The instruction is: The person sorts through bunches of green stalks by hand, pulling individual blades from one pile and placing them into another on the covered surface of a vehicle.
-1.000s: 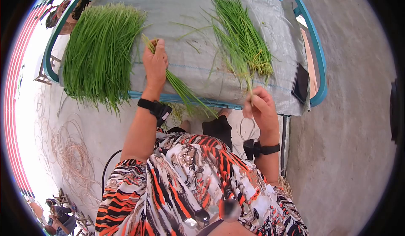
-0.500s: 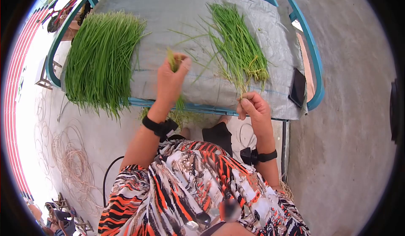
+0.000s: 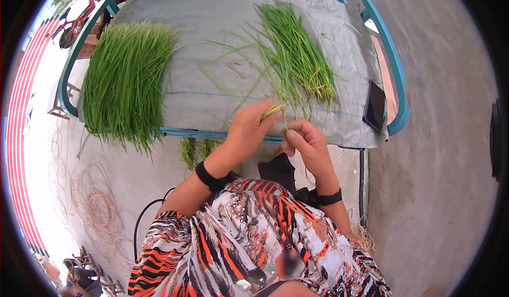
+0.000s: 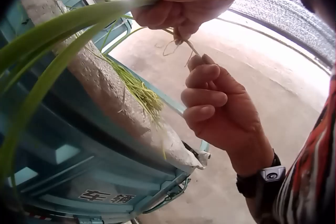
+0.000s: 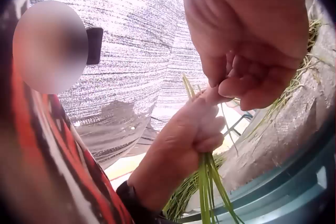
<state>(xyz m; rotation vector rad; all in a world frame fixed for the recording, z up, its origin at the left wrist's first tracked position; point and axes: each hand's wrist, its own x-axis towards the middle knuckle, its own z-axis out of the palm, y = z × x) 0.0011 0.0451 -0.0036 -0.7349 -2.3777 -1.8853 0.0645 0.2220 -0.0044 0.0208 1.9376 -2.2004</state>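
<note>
My left hand grips a small bunch of long green chives, pale ends up, leaves hanging below the fist. Right beside it, my right hand pinches a thin pale stalk between thumb and fingertips. In the right wrist view the fingertips of both hands meet. A loose heap of chives lies just beyond the hands, its pale ends toward me. At the left of the grey sheet is a larger, evenly laid pile of chives.
A black phone lies at the sheet's right edge. Teal rails bound the sheet on both sides. Loose chive leaves are scattered midway between the piles. Coiled strands lie on the floor at left, and another person sits at lower left.
My left hand has moved right and down from beside the large pile, carrying its bunch, and now meets the right hand. The right hand has shifted slightly left and down, still pinching.
</note>
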